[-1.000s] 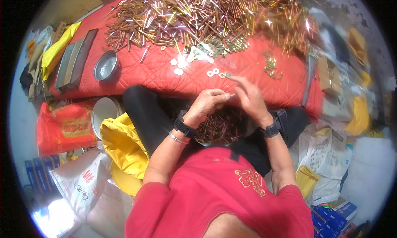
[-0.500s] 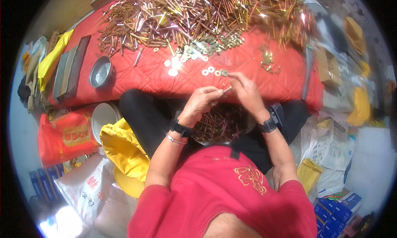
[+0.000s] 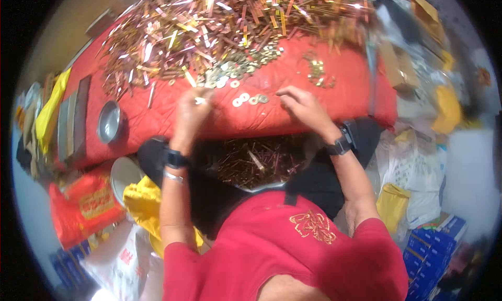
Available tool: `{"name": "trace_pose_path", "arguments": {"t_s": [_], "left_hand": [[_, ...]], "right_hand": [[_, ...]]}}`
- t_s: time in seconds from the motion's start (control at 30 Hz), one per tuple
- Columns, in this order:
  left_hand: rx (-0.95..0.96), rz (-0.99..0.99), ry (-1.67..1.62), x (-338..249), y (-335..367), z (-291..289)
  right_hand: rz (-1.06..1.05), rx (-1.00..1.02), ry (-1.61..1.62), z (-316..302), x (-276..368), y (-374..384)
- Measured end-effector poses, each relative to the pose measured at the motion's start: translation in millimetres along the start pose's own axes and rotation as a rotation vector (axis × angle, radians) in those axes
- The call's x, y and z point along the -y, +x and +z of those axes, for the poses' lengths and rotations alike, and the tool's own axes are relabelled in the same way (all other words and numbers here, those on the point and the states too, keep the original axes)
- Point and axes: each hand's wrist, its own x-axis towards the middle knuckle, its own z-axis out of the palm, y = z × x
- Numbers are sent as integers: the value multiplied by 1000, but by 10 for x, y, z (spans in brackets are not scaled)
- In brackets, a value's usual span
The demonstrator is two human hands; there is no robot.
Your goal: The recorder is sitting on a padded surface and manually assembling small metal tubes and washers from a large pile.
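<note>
My left hand (image 3: 192, 115) is over the near side of the red quilted cover, smeared by motion, its fingers bent down by a pale washer (image 3: 199, 100) and the tip of a bolt (image 3: 189, 77). Farther right, my right hand (image 3: 307, 112) hovers with its index finger stretched out and nothing visible in its fingers. Just left of its fingertips lie a few loose washers (image 3: 243, 97). Behind them are a heap of washers and nuts (image 3: 235, 68) and a big pile of long coppery bolts (image 3: 230, 24). One pale, blurred bolt (image 3: 257, 161) shows over the bolt-filled basin (image 3: 238, 182) between my legs.
The red quilted cover (image 3: 157, 124) bears a metal bowl (image 3: 109, 122) and dark flat bars (image 3: 79, 112) at left. Small brassy pieces (image 3: 316, 71) lie at right. Bags and a yellow cloth (image 3: 142, 200) crowd the left floor; blue boxes (image 3: 431, 254) stand at lower right.
My hands have parted from around a small bolt. The left moved left toward the washers and bolts; the right stayed near the loose washers. A pale bolt now shows over the basin.
</note>
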Motion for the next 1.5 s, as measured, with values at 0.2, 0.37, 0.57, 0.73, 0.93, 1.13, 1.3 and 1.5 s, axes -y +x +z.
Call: {"name": "trace_pose_path", "arguments": {"t_s": [0.2, 0.37, 0.57, 0.73, 0.93, 1.13, 1.3, 1.5], "left_hand": [[-280, 389, 854, 599, 797, -624], [-236, 471, 1109, 659, 928, -509], [-177, 575, 1206, 654, 917, -665], [-263, 604, 894, 702, 1024, -643], [-383, 451, 720, 874, 1188, -674], [-382, 142, 204, 740, 1178, -599], [-604, 42, -513, 1023, 1066, -823], [-439, -194, -1319, 409, 628, -355]], "right_hand": [[-231, -395, -501, -417, -369, 484], [-247, -641, -909, -1041, -747, 1076], [-398, -444, -1364, -1134, -965, 1445], [-612, -214, -1319, -1220, -717, 1402], [-535, -515, -646, -759, -201, 1236], [-272, -306, -661, -159, -116, 596], [-282, -70, -965, -25, 50, 610], [-336, -33, -654, -109, 56, 359]]}}
